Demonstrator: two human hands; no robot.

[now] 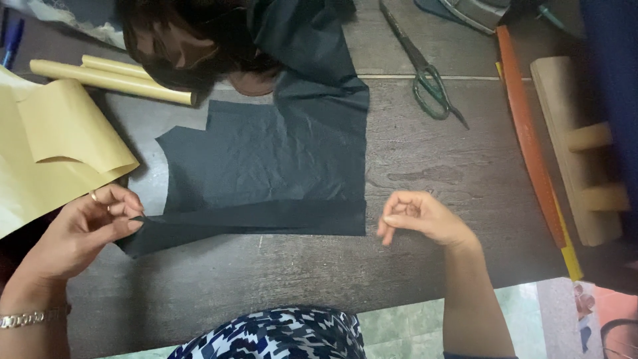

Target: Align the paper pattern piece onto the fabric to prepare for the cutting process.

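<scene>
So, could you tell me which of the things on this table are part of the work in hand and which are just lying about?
In hand:
- dark fabric piece, its folded lower edge pinched by the left hand
- right hand, loosely curled beside the fabric, holding nothing I can make out

Lying about:
- scissors
- rolled yellow paper
- yellow paper sheet
- orange ruler
- wooden block
</scene>
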